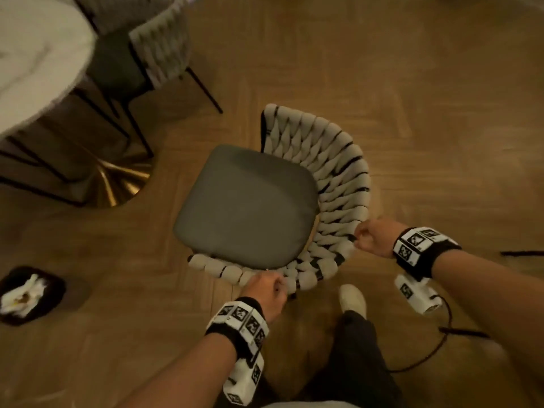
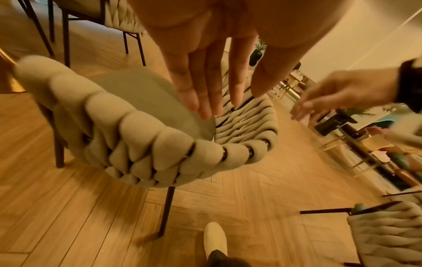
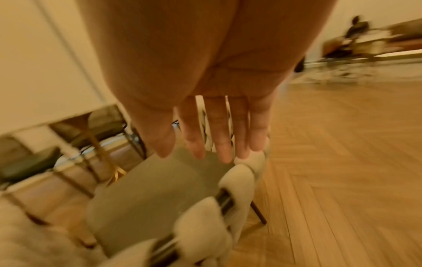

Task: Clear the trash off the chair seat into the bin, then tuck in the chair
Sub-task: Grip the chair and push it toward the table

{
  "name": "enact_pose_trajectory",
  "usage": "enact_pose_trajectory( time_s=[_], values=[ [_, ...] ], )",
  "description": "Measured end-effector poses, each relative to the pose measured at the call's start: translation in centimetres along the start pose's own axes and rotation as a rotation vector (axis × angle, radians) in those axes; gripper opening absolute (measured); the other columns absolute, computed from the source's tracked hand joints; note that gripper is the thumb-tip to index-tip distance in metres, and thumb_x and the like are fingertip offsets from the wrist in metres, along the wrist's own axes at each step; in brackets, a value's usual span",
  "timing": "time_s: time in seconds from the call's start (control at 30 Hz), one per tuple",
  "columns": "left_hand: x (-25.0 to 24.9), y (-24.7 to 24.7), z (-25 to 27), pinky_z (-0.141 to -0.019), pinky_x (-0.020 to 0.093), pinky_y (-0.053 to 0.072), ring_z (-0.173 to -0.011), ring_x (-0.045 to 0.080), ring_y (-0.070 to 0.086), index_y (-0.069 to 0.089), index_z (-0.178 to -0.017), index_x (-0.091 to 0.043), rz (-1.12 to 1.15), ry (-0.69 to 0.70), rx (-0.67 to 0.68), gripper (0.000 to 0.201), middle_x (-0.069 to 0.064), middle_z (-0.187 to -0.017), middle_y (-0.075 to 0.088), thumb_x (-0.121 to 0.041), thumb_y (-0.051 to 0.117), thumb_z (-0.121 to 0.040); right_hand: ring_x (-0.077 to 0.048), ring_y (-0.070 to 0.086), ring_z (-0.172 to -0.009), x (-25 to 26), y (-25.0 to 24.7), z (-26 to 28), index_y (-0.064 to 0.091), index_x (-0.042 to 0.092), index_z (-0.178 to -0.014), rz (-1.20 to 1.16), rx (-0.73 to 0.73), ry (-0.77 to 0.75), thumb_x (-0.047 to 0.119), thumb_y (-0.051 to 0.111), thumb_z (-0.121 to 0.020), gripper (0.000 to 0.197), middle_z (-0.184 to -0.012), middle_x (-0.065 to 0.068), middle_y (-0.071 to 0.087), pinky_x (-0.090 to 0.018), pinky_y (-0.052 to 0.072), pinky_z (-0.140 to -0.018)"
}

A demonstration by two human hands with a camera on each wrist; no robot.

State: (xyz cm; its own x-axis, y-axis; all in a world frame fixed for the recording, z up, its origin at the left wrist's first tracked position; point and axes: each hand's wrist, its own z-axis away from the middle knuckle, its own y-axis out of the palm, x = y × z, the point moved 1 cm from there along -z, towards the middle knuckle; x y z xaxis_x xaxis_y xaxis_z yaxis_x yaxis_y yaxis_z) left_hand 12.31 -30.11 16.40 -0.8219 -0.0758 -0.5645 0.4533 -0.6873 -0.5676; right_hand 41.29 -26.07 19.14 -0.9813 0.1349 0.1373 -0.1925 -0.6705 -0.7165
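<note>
The chair stands on the wood floor, away from the table, with a woven cream backrest (image 1: 332, 172) and a grey seat (image 1: 247, 201) that has nothing on it. My left hand (image 1: 269, 290) is at the near rim of the backrest; in the left wrist view its fingers (image 2: 200, 94) are straight, just above the rim (image 2: 160, 144). My right hand (image 1: 371, 238) is at the rim's right side, its fingers (image 3: 217, 135) straight over the seat (image 3: 160, 189). Neither hand holds anything. The black bin (image 1: 56, 285) on the floor at left holds white crumpled trash (image 1: 23, 295).
A round white table (image 1: 38, 63) on a gold base (image 1: 117, 184) stands at the upper left. A second woven chair (image 1: 159, 45) sits against it. My shoe (image 1: 353, 298) is just behind the chair. A black cable (image 1: 435, 348) trails on the floor at right.
</note>
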Motion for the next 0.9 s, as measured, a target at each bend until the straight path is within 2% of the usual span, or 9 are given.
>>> enact_pose_trajectory(
  time_s=[0.1,0.17,0.3,0.4,0.5,0.57,0.63,0.77,0.9],
  values=[
    [-4.1,4.4,-3.2,-0.097,0.035,0.043,-0.111,0.021,0.05,0.051,-0.116,-0.026,-0.004,-0.086,0.037,0.029,0.003,-0.125,0.053,-0.034,0.046,-0.089,-0.027,0.055,-0.114,-3.8,-1.9,-6.3,0.059,0.02,-0.123,0.236,0.009,-0.205,0.049,0.052,-0.088,0.046,-0.124,-0.007,0.062,-0.041,0.047,-0.098],
    [-7.4,7.1,-5.8,-0.104,0.039,0.038,-0.124,0.024,0.043,0.042,-0.127,-0.028,0.07,-0.189,0.031,0.039,0.004,-0.138,0.044,-0.039,0.044,-0.09,-0.027,0.049,-0.123,-6.5,-2.5,-10.3,0.054,0.022,-0.129,0.403,-0.007,-0.338,0.061,0.047,-0.086,0.059,-0.131,-0.008,0.056,-0.042,0.043,-0.103],
    [-13.1,10.7,-11.0,-0.11,0.043,0.029,-0.136,0.024,0.029,0.031,-0.136,-0.026,0.225,-0.341,-0.035,0.051,0.003,-0.149,0.03,-0.047,0.037,-0.091,-0.026,0.043,-0.124,-10.4,-3.2,-15.8,0.05,0.026,-0.132,0.754,0.047,-0.595,0.086,0.017,-0.072,0.091,-0.127,-0.004,0.058,-0.044,0.032,-0.11],
    [-15.2,12.1,-14.9,-0.106,0.047,0.035,-0.13,0.029,0.037,0.032,-0.136,-0.021,0.221,-0.438,-0.024,0.066,0.008,-0.144,0.038,-0.063,0.029,-0.085,-0.026,0.035,-0.136,-10.8,-4.3,-18.3,0.043,0.028,-0.139,0.842,0.09,-0.676,0.095,0.012,-0.062,0.106,-0.14,-0.002,0.05,-0.043,0.021,-0.116],
    [-16.0,13.2,-17.9,-0.096,0.048,0.038,-0.119,0.033,0.046,0.045,-0.126,-0.017,0.085,-0.555,-0.027,0.088,0.011,-0.133,0.05,-0.082,0.022,-0.071,-0.025,0.051,-0.12,-9.8,-4.7,-20.1,0.047,0.028,-0.134,0.889,0.123,-0.717,0.101,0.016,-0.05,0.116,-0.132,0.0,0.059,-0.043,0.038,-0.105],
    [-15.9,13.5,-19.0,-0.09,0.046,0.041,-0.111,0.033,0.052,0.053,-0.115,-0.017,0.059,-0.59,-0.079,0.095,0.01,-0.122,0.058,-0.089,0.021,-0.062,-0.026,0.057,-0.109,-9.3,-4.3,-21.0,0.05,0.029,-0.131,0.94,0.128,-0.722,0.104,0.008,-0.041,0.125,-0.122,0.0,0.064,-0.044,0.047,-0.092],
    [-15.3,13.7,-19.4,-0.082,0.043,0.044,-0.101,0.031,0.058,0.061,-0.103,-0.019,0.052,-0.574,-0.132,0.098,0.008,-0.108,0.065,-0.093,0.018,-0.055,-0.027,0.057,-0.109,-9.2,-3.5,-21.3,0.051,0.03,-0.131,0.959,0.137,-0.707,0.104,-0.001,-0.032,0.134,-0.121,0.0,0.065,-0.044,0.05,-0.088],
    [-13.3,13.9,-18.3,-0.071,0.037,0.045,-0.084,0.028,0.062,0.066,-0.088,-0.025,0.004,-0.532,-0.17,0.102,0.003,-0.092,0.069,-0.097,0.009,-0.045,-0.029,0.057,-0.108,-8.1,-2.2,-20.6,0.056,0.028,-0.126,0.925,0.125,-0.681,0.105,0.004,-0.035,0.13,-0.119,0.0,0.065,-0.045,0.049,-0.088],
    [-9.4,12.5,-15.9,-0.081,0.04,0.049,-0.092,0.026,0.061,0.063,-0.097,-0.031,-0.05,-0.529,-0.137,0.101,0.0,-0.102,0.068,-0.098,0.009,-0.044,-0.026,0.051,-0.118,-6.2,-1.8,-20.0,0.056,0.026,-0.126,0.871,0.128,-0.808,0.1,0.009,-0.052,0.116,-0.125,-0.001,0.061,-0.045,0.037,-0.104]
  ],
)
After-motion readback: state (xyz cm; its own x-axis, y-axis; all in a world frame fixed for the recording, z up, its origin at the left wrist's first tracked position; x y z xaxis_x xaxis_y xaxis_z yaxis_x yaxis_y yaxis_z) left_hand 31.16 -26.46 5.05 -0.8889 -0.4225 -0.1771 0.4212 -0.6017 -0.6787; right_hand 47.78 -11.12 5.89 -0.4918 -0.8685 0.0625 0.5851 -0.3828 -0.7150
